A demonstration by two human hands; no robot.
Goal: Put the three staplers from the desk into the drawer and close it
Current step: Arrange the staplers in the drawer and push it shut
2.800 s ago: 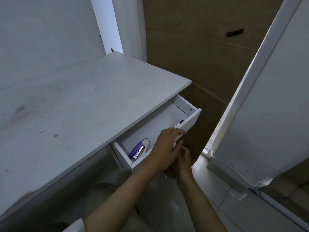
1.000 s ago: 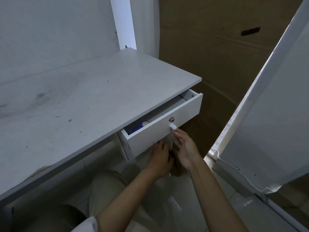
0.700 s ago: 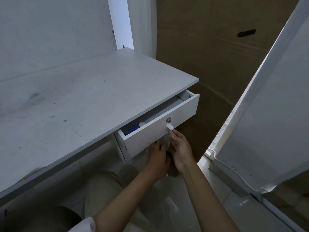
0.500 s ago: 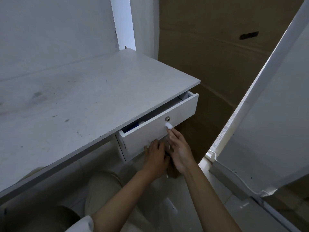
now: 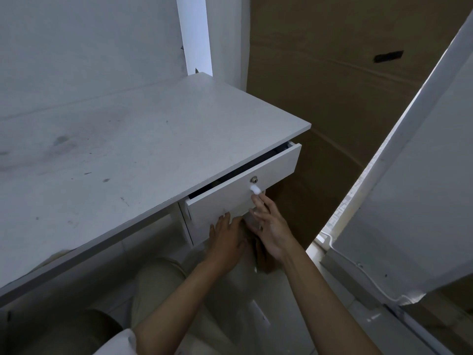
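Observation:
The white drawer [image 5: 230, 198] under the desk [image 5: 133, 149] stands open by only a narrow dark gap. Its front carries a small round lock and a white knob [image 5: 255, 188]. No stapler shows on the desk or through the gap. My left hand [image 5: 226, 237] lies flat with its fingertips against the lower edge of the drawer front. My right hand [image 5: 268, 224] is beside it, fingers spread, with the fingertips just under the knob. Neither hand holds anything.
A brown cardboard wall [image 5: 332, 85] stands behind the desk's right end. A white panel [image 5: 414, 201] leans at the right, with a white cable at its foot. My knees in beige trousers [image 5: 158, 283] are under the desk front.
The drawer has slid in from wide open to a narrow gap, hiding the blue stapler. My hands have moved from the drawer's rim to its front face.

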